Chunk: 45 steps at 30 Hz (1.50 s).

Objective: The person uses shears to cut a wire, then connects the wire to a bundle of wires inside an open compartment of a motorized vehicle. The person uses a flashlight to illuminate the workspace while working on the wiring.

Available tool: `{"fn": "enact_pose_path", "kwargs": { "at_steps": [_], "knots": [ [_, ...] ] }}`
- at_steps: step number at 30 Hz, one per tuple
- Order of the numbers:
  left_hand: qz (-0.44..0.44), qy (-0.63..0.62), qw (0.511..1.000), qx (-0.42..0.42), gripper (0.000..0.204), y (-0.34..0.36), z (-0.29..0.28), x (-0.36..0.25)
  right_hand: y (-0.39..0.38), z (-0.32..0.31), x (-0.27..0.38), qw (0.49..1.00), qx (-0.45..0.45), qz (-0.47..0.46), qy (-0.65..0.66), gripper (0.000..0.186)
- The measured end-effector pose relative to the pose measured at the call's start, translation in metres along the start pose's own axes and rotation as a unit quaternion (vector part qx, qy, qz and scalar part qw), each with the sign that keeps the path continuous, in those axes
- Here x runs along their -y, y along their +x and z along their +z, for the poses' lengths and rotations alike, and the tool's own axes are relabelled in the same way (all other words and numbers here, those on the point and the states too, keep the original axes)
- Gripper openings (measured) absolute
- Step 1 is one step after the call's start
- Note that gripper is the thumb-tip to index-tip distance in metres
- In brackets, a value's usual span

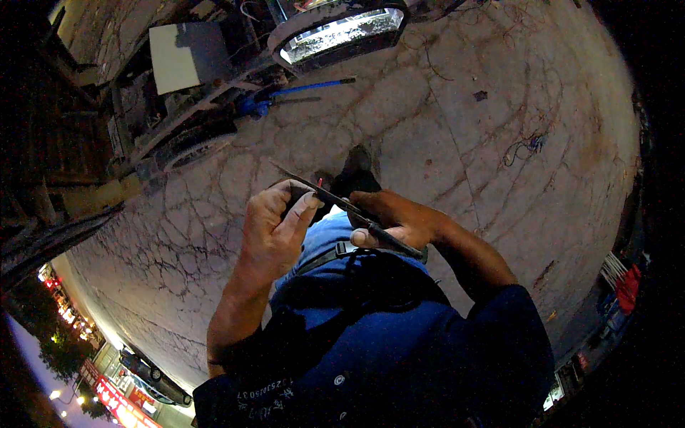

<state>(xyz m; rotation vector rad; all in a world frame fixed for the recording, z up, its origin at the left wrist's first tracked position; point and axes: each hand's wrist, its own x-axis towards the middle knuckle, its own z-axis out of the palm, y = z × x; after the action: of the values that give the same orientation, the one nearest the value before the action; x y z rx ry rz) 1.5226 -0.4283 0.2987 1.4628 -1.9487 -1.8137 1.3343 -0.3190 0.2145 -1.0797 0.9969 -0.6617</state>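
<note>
A long, thin dark strip point(330, 195) slants across in front of my waist, thin at its far left end. Its near right end thickens into a black, handle-like part point(396, 240); I cannot make out its exact kind. My right hand point(399, 216) is closed around the thicker part, with the thumb below it. At the strip's left half, my left hand point(275, 225) is closed in a pinch, thumb against fingers. A small red bit point(320, 182) shows beside those fingertips. What the pinch holds is partly hidden.
Cracked concrete ground point(457, 128) spreads around my dark shoes point(355, 164). Ahead stand a lit, dark-framed panel point(342, 36), a blue long-handled tool point(307, 88) and a pale board point(175, 58). Tangled wire point(526, 146) lies to the right. Parked cars point(153, 374) are at lower left.
</note>
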Motion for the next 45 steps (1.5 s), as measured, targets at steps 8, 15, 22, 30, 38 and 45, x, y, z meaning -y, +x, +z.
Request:
{"fn": "enact_pose_path", "kwargs": {
  "at_steps": [8, 15, 22, 30, 38, 45],
  "knots": [
    [-0.030, -0.111, 0.993, 0.027, 0.017, 0.003, 0.001, 0.006, -0.001, 0.000, -0.004, 1.000, 0.008, 0.000, 0.028, 0.072],
    [-0.006, -0.097, 0.995, 0.019, 0.013, 0.000, 0.006, 0.015, -0.008, -0.003, 0.002, 0.994, -0.017, -0.003, -0.103, 0.072],
    [-0.008, -0.074, 0.997, 0.030, 0.016, -0.009, 0.007, 0.009, -0.015, -0.008, -0.002, 0.959, -0.121, -0.037, -0.255, 0.076],
    [-0.017, 0.084, 0.996, -0.021, 0.011, -0.014, 0.014, -0.001, -0.019, -0.005, 0.000, 0.954, -0.137, -0.060, -0.261, 0.071],
    [0.204, 0.180, 0.959, -0.078, 0.011, -0.008, 0.016, 0.009, -0.013, -0.008, 0.004, 0.985, -0.046, -0.029, -0.164, 0.075],
    [0.074, 0.113, 0.990, 0.037, 0.014, -0.008, 0.005, -0.009, -0.020, -0.006, -0.007, 0.998, 0.061, 0.021, -0.011, 0.085]
  ]
}}
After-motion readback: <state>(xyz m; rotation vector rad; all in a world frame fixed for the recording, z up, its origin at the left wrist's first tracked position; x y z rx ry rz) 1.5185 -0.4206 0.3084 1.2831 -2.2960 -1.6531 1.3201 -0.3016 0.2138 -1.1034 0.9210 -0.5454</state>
